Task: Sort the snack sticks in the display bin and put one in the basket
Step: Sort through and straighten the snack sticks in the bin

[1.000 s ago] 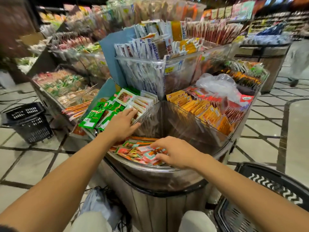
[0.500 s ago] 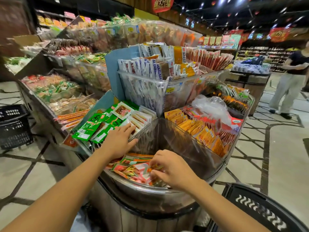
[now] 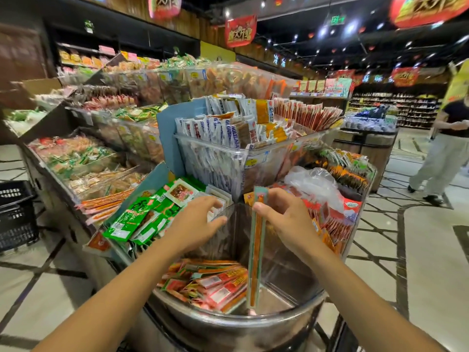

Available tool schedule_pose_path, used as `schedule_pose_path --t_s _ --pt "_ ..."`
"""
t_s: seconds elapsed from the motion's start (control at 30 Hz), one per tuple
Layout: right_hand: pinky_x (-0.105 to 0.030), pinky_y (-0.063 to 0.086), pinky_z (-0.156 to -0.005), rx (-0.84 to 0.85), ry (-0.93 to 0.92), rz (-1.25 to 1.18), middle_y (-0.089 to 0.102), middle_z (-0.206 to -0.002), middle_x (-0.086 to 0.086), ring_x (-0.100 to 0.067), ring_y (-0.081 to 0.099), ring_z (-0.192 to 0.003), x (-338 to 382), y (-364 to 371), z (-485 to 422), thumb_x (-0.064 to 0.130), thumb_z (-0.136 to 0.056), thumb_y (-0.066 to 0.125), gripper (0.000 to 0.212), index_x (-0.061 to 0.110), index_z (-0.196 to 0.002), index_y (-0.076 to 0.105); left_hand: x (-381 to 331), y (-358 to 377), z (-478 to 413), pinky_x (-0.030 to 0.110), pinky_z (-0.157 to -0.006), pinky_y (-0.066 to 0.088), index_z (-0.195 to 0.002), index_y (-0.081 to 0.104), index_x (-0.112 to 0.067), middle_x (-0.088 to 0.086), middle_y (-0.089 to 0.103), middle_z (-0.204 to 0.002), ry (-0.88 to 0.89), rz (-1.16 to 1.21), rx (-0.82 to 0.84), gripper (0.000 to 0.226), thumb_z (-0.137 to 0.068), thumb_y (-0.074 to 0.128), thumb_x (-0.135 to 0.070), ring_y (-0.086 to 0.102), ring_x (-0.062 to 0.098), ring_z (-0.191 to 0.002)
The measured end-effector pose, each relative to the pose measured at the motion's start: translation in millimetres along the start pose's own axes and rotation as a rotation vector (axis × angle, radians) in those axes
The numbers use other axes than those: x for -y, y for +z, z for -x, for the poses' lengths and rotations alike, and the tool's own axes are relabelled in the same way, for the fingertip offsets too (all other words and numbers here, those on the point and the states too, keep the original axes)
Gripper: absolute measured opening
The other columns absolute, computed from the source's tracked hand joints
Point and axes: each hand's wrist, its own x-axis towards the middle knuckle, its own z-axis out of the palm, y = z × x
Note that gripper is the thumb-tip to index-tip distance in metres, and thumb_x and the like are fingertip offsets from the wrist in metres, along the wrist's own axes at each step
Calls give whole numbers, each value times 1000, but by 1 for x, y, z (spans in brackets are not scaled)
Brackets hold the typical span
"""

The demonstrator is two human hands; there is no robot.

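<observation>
Right hand [image 3: 286,219] pinches a stick [image 3: 256,262] by its top so it hangs clear of the bin [image 3: 253,323]; left hand [image 3: 195,222] hovers, fingers loose.

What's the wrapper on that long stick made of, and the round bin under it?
Snack stick: wrapper looks like thin glossy plastic film, clear at the edges, orange showing through. Bin: curved rim looks like polished metal, judging by its mirror-like shine; the divider seems clear plastic.
</observation>
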Motion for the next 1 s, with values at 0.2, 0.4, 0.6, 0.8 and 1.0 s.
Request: schedule_pose_path --t_s 0.2,0.4,0.6,0.8,1.0 --pt "-48 51 -59 -53 18 -156 64 -78 -20 -27 61 -69 10 1 -22 23 -97 66 18 12 -85 71 -49 14 11 21 -81 53 -104 71 -24 -5 74 -98 -9 607 218 15 -98 58 -17 68 2 -91" --pt "-40 41 -61 -93 115 -330 61 -77 -17 -29 53 -70 -3 4 -40 17 -95 68 15 5 -89 74 -48 38 17 31 -70 57 -84 72 -20 5 69 -78 -47 802 225 12 -94 69 -15 68 16 -75" --pt "-41 53 -64 -185 86 -323 77 -86 -7 -37 70 -89 -15 8 -55 7 -91 71 20 24 -88 81 -40 57 12 36 -61 58 -77 68 -26 -2 58 -70 -68 792 168 20 -96 68 -20 60 15 -68" --pt "-43 60 -86 -240 92 -376 79 -88 0 -23 75 -89 -24 22 -54 7 -95 65 22 25 -95 77 -35 65 12 53 -66 53 -84 67 -21 13 58 -72 -72 757 79 14 -97 65 -22 57 20 -65" --pt "-32 59 -66 -177 122 -387 78 -92 4 -19 73 -84 -26 22 -55 16 -101 58 23 32 -111 71 -35 66 13 45 -61 54 -89 68 -17 18 58 -80 -73 802 56 12 -99 63 -20 57 17 -67"
